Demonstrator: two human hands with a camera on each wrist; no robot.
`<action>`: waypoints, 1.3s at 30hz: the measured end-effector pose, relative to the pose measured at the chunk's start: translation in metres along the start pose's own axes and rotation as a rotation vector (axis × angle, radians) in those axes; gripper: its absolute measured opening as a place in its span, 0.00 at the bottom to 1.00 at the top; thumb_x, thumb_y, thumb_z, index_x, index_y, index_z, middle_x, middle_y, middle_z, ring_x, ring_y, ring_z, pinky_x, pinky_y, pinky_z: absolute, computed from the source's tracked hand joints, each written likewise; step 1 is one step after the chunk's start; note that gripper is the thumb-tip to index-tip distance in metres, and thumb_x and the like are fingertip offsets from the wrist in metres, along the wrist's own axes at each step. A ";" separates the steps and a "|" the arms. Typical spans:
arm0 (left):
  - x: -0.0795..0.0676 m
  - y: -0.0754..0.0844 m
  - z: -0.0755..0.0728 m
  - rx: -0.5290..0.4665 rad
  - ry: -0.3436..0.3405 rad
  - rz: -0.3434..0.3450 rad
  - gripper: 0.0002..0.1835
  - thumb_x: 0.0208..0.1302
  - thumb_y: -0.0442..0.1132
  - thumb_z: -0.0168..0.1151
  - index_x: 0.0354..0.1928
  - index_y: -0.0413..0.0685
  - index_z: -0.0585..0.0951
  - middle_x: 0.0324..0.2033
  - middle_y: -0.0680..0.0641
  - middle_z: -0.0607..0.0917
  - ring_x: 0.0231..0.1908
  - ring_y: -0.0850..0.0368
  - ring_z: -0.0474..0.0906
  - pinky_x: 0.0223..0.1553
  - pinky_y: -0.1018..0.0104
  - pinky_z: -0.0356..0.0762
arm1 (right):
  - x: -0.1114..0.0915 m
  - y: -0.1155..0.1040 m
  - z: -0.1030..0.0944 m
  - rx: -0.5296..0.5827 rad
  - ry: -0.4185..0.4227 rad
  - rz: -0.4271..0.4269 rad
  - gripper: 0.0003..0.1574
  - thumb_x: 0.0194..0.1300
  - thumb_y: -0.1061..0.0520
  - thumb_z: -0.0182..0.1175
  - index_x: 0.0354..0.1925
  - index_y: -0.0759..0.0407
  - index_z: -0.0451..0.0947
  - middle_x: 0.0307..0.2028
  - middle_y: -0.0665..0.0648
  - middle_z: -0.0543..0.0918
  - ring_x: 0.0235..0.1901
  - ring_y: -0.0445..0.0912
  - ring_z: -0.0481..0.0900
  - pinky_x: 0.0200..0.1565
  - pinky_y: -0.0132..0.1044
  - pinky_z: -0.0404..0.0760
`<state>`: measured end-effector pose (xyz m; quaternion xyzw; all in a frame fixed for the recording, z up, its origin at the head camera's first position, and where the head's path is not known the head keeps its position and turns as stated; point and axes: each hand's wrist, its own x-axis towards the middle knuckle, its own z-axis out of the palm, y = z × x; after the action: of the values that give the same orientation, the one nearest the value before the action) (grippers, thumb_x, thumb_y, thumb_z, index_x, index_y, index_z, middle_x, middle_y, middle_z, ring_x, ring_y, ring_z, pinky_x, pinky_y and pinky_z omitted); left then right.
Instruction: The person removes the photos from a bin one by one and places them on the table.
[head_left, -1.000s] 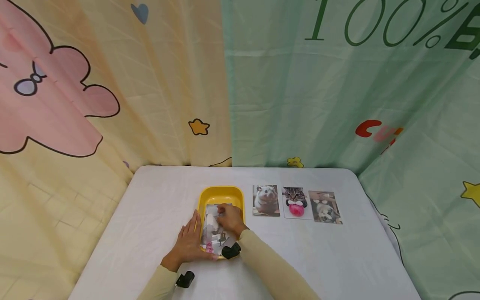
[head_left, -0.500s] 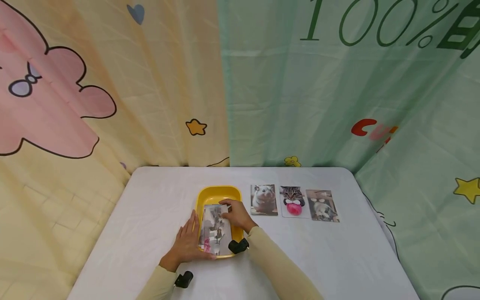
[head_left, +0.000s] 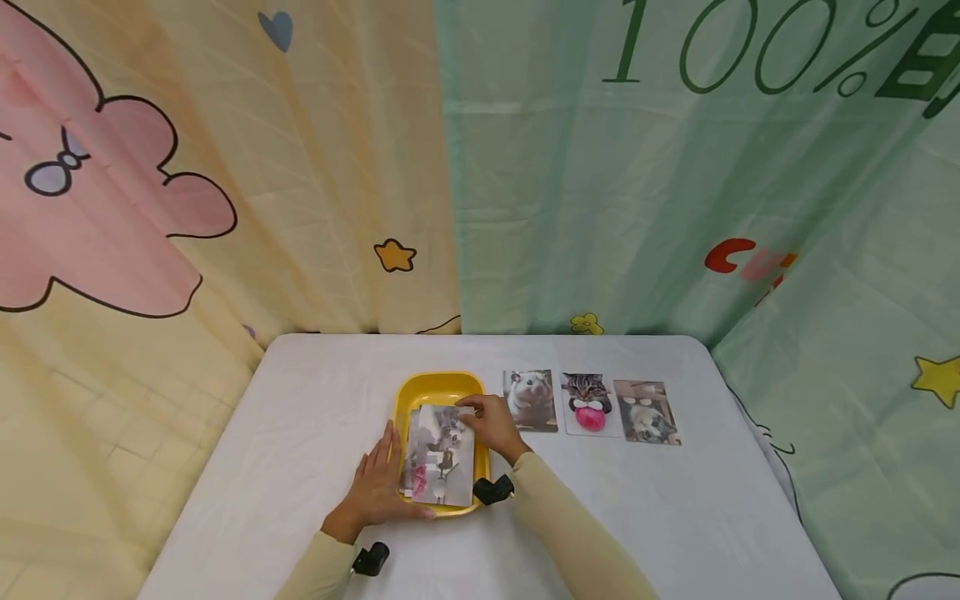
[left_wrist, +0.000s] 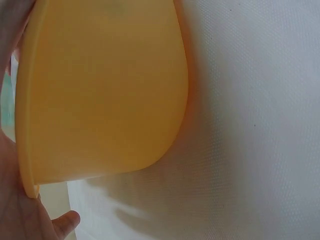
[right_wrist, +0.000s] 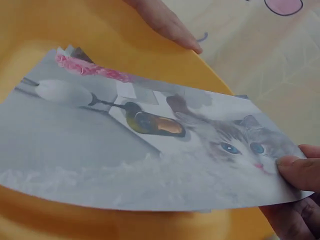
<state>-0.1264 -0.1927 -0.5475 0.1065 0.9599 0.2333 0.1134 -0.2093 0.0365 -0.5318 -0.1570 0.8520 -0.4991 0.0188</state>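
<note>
A yellow tray [head_left: 437,383] stands on the white table, with photo cards inside. Between thumb and fingers, my right hand [head_left: 497,427] pinches the far right corner of a card with a cat photo [head_left: 452,471]. In the right wrist view that cat card [right_wrist: 150,145] is tilted over the tray, and edges of other cards show behind it. My left hand [head_left: 372,487] rests along the tray's left side with its fingers straight. The left wrist view shows its palm against the rim of the tray [left_wrist: 105,100], the thumb apart from the wall.
Right of the tray, three photo cards lie in a row: a hamster card [head_left: 529,402], a card of a cat with a pink ball [head_left: 590,404] and a greyish animal card [head_left: 647,412]. Patterned curtains [head_left: 525,167] hang behind the table [head_left: 637,517].
My right hand has moved right from over the pile, drawing the cat card's corner with it; the card has shifted right on the stack. The left hand stays at the tray.
</note>
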 end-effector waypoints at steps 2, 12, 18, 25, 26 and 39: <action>0.000 0.001 0.000 0.002 -0.005 -0.001 0.84 0.26 0.74 0.74 0.73 0.31 0.36 0.75 0.36 0.36 0.70 0.32 0.45 0.67 0.35 0.44 | 0.000 0.002 -0.008 0.011 0.018 -0.005 0.13 0.64 0.63 0.62 0.47 0.63 0.83 0.41 0.63 0.85 0.31 0.52 0.81 0.34 0.37 0.81; 0.002 0.002 -0.002 0.017 0.001 0.000 0.84 0.25 0.73 0.75 0.73 0.30 0.37 0.74 0.36 0.37 0.70 0.33 0.47 0.67 0.35 0.45 | -0.002 0.011 -0.059 0.167 0.202 0.064 0.13 0.60 0.67 0.65 0.45 0.66 0.84 0.46 0.65 0.83 0.34 0.47 0.83 0.35 0.37 0.82; 0.001 0.002 -0.003 0.011 0.001 -0.012 0.84 0.25 0.74 0.75 0.73 0.31 0.37 0.75 0.36 0.37 0.71 0.34 0.46 0.67 0.35 0.44 | -0.011 0.026 -0.093 0.186 0.223 0.121 0.14 0.61 0.66 0.65 0.47 0.65 0.84 0.49 0.65 0.82 0.33 0.41 0.76 0.33 0.28 0.76; 0.000 0.001 -0.002 0.004 0.008 -0.001 0.84 0.25 0.72 0.76 0.73 0.29 0.38 0.74 0.35 0.38 0.70 0.34 0.47 0.67 0.35 0.46 | -0.037 0.056 -0.116 0.208 0.177 0.229 0.17 0.64 0.64 0.62 0.52 0.65 0.81 0.39 0.64 0.80 0.23 0.41 0.67 0.31 0.35 0.72; 0.000 0.001 -0.001 0.011 0.004 -0.003 0.84 0.25 0.73 0.75 0.73 0.29 0.38 0.74 0.35 0.38 0.71 0.35 0.47 0.67 0.36 0.46 | -0.039 0.061 -0.116 0.202 0.173 0.245 0.17 0.64 0.64 0.62 0.52 0.65 0.81 0.36 0.62 0.79 0.22 0.43 0.65 0.30 0.36 0.70; 0.000 0.001 0.002 -0.009 -0.001 -0.015 0.84 0.25 0.73 0.75 0.73 0.31 0.37 0.75 0.37 0.37 0.71 0.34 0.46 0.67 0.36 0.45 | -0.060 0.094 -0.076 0.053 0.135 0.209 0.11 0.57 0.69 0.65 0.41 0.70 0.84 0.17 0.48 0.69 0.20 0.39 0.60 0.24 0.30 0.61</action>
<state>-0.1256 -0.1916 -0.5485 0.0992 0.9595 0.2368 0.1162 -0.1900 0.1603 -0.5812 -0.0330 0.8495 -0.5263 0.0173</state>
